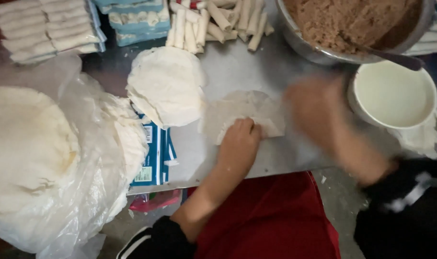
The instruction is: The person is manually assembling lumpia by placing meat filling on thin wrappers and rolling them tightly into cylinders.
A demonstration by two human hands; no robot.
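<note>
L hand (238, 144) pins wrapper (242, 115), long axis left-right; R hand (319, 115) blurred.

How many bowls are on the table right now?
2. A large metal bowl of brown filling sits at the top right, cut off by the frame's edge. A smaller white bowl of pale liquid sits just below it, right of the blurred right hand. None seem hidden.
</note>
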